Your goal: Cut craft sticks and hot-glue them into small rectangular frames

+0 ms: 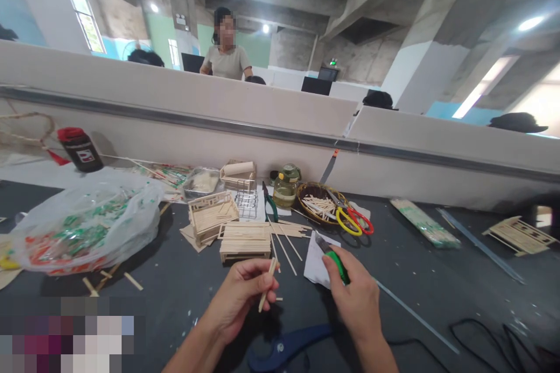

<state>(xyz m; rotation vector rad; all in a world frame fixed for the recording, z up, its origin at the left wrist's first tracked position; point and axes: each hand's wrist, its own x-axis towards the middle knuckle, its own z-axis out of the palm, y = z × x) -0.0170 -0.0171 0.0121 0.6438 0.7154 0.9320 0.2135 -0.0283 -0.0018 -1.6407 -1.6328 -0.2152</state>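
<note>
Bare concrete ceiling, white partition [262, 108] along the back edge of a dark desk [415, 280]. So the person's left hand [250, 294] is pinching a short pale wooden piece [263, 300] above the desk, and their right hand [353, 291] is wrapped round a green cutter [336, 262], nose toward the back edge. Slatted stick model [245, 238] sits just past the left hand, red-and-yellow scissors [345, 208] poke into a basket [312, 189] nearer the back edge, and a plastic bag [140, 230] hogs the left end.
</note>
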